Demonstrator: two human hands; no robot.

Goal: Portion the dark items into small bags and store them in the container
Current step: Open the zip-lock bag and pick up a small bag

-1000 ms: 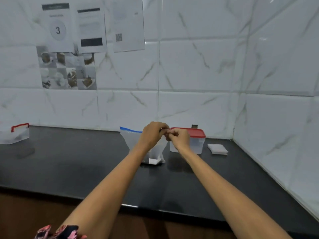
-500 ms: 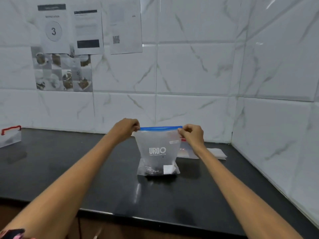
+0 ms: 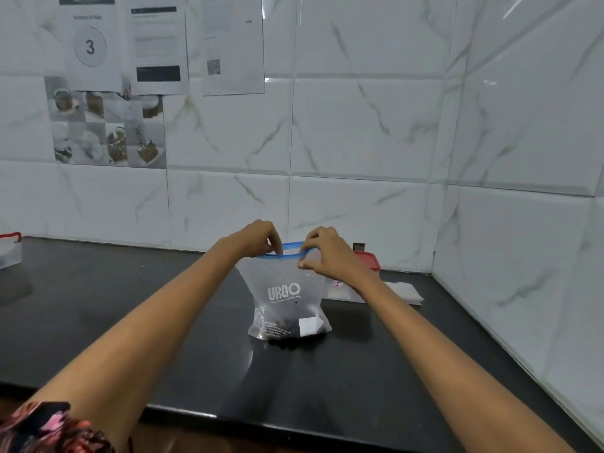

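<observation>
Zip bag: translucent, blue zip strip along the top, white "URGO" print on its front. It stands upright on the black tabletop, long axis vertical, mouth up, printed face toward the camera. Dark items lie in its bottom, beside a white label inside.

Left hand: fingers curled, pinching the left end of the blue strip.
Right hand: fingers curled, pinching the right part of the strip; the two hands are close together over the bag's mouth.

Container: clear with a red lid, behind the bag to the right, partly hidden by the right hand, near the marble-tiled wall. A flat stack of small bags lies right of the zip bag, close to the wall corner.

Open tabletop spreads left of the bag as far as a clear red-handled box at the picture's left edge, and in front of it to the tabletop's near edge. Printed sheets hang on the wall, up and left of the bag.
</observation>
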